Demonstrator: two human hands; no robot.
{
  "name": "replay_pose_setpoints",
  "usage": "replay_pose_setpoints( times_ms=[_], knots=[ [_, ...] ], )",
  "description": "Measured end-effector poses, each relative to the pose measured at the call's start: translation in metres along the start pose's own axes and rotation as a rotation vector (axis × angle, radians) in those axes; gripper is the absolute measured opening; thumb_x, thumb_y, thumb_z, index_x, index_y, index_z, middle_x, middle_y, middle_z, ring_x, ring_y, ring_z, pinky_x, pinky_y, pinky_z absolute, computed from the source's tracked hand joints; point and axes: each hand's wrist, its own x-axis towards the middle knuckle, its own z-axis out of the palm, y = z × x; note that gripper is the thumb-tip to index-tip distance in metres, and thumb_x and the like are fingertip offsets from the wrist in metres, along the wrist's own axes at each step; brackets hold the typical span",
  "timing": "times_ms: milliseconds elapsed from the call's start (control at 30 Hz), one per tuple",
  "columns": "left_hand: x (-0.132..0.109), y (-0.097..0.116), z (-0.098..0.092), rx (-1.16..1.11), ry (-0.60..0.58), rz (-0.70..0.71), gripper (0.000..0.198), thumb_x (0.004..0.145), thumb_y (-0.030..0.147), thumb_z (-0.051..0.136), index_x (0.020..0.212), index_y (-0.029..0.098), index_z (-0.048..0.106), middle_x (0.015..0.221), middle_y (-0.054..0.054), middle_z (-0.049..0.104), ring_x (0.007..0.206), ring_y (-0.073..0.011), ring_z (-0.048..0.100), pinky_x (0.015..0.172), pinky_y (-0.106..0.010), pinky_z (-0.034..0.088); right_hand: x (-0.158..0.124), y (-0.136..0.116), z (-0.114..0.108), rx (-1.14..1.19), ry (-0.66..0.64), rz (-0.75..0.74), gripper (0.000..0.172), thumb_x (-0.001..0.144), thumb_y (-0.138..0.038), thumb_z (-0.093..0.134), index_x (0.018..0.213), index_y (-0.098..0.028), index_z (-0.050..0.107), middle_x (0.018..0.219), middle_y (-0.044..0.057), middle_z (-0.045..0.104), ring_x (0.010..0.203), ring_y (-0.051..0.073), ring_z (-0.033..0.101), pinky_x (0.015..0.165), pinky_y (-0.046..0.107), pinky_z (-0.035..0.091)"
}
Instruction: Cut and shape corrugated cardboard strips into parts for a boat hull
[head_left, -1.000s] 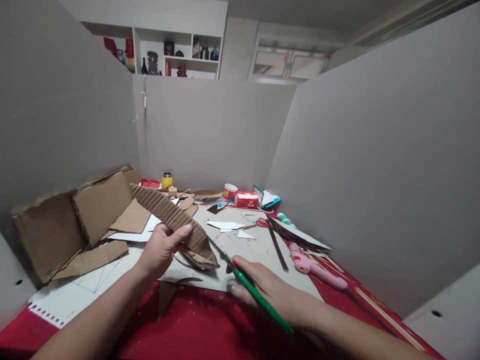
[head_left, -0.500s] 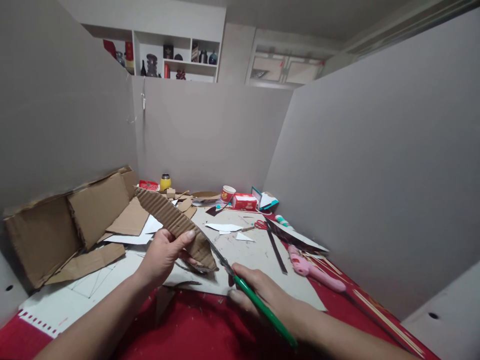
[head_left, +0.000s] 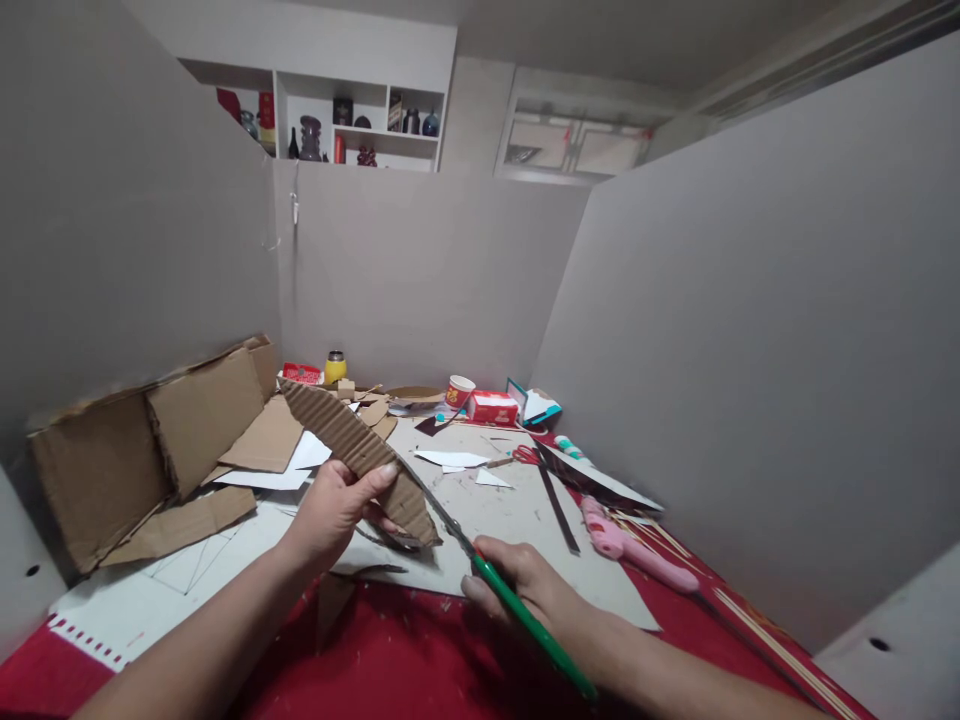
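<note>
My left hand (head_left: 337,505) pinches a leaf-shaped piece of corrugated cardboard (head_left: 352,440), thumb on its ridged face. The piece is tilted, its pointed upper end toward the far left. My right hand (head_left: 529,590) is closed round the green-handled scissors (head_left: 517,610). Their blades lie along the cardboard's right edge; whether they are parted I cannot tell. Beneath the held piece, a thin dark curved strip (head_left: 371,570) rests near the front edge of the pale work board (head_left: 607,590).
Cardboard sheets (head_left: 202,420) lean at the left over a paper with drawn lines (head_left: 187,570). A pink glue gun (head_left: 637,555) and wooden sticks (head_left: 772,630) lie at the right. Red-handled scissors (head_left: 526,455), a paper cup (head_left: 459,392) and a yellow jar (head_left: 335,367) stand or lie farther back. Grey panels enclose the table.
The whole view has shifted slightly, so everything appears a little lower and to the right. Both hands keep their grips, and the scissors stay at the cardboard's edge.
</note>
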Motion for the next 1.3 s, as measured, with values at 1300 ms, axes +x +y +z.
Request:
replay_pose_setpoints(
  times_ms=[1300],
  knots=[
    [-0.008, -0.006, 0.005, 0.036, -0.031, -0.052, 0.029, 0.073, 0.038, 0.078, 0.081, 0.012, 0.070, 0.078, -0.007, 0.073, 0.069, -0.0194, 0.065, 0.064, -0.030, 0.054, -0.003, 0.020, 0.012, -0.010, 0.028, -0.063, 0.028, 0.094, -0.044, 0.047, 0.081, -0.019, 0.050, 0.065, -0.004, 0.050, 0.058, 0.011, 0.040, 0.056, 0.023, 0.036]
  ],
)
